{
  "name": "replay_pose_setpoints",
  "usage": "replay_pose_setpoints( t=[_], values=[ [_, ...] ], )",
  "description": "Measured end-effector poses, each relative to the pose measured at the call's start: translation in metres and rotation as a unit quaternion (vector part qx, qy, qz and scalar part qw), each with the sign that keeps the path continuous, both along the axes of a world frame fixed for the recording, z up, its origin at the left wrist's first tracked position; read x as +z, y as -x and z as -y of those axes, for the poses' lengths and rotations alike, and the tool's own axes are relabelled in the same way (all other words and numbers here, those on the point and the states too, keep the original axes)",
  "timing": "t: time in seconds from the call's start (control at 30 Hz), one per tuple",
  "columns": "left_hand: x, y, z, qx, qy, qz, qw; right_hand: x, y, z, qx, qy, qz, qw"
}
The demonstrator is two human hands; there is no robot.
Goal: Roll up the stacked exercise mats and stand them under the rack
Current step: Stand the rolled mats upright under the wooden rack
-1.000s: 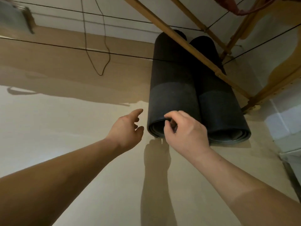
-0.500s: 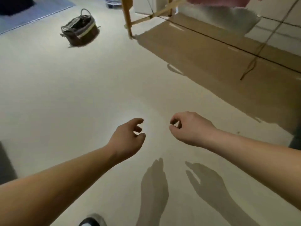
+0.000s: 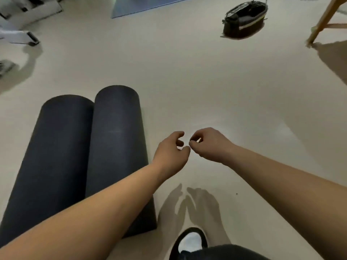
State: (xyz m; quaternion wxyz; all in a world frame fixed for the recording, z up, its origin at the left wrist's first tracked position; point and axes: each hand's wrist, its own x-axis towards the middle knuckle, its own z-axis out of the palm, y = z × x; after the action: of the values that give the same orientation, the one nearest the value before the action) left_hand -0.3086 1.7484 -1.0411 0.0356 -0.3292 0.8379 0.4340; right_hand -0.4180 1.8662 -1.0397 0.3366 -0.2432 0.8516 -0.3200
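Matt dark foam mats [image 3: 116,139]; smooth pale floor [image 3: 187,81]; wooden rack leg [image 3: 324,17].

Single head-worn wide-angle view, pitched steeply down at the floor [image 3: 225,91]. The left hand [image 3: 171,152] and right hand [image 3: 210,145] reach in from the bottom edge, close to the lens at centre. Shoe [image 3: 191,241] at the bottom edge, rolled mats [image 3: 84,147] near at lower left, basket [image 3: 244,19] far off at top.

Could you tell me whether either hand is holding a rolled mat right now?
No, the left hand and right hand hover empty over the floor, beside the rolled mats.
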Motion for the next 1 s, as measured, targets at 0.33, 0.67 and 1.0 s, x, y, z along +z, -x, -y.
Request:
replay_pose_setpoints(
  t=[0.33, 0.67, 1.0],
  values=[
    [0.001, -0.145, 0.165, 0.233, 0.075, 0.215, 0.945, -0.020, -0.106, 0.152, 0.150, 0.023, 0.106, 0.983],
    [-0.039, -0.180, 0.152, 0.261, 0.012, 0.140, 0.955, -0.047, -0.119, 0.150, 0.087, -0.037, 0.091, 0.991],
    [-0.046, -0.144, 0.110, 0.260, -0.133, 0.072, 0.954, -0.046, -0.084, 0.101, 0.008, -0.066, 0.005, 0.998]
  ],
)
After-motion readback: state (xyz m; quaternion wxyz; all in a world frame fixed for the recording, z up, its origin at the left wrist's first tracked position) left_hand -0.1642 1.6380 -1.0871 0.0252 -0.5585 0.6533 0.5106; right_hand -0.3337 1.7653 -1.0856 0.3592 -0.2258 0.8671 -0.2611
